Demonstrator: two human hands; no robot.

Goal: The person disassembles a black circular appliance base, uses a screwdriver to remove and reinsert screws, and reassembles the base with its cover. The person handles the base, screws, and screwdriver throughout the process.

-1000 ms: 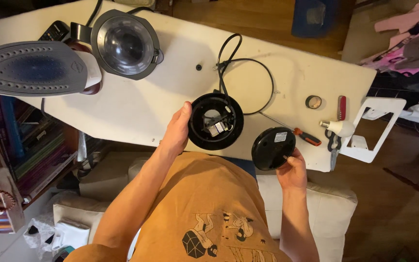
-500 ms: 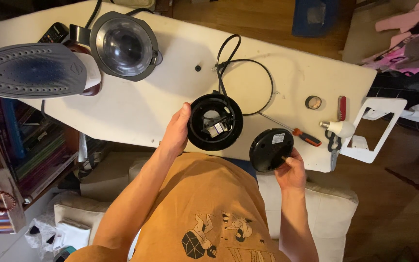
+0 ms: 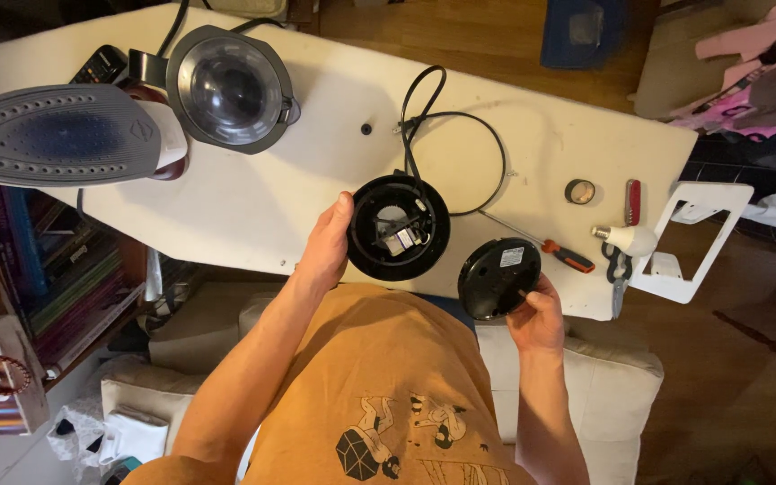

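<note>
Left hand is cupping the round black plastic base, its wiring exposed. Right hand is gripping the flat black disc cover at the white board's near edge; bare surface lying left.

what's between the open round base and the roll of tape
In the head view, the black power cord loops across the white board between the open round base and the roll of tape.

White ironing board, wooden floor, perhaps bookshelves
</note>
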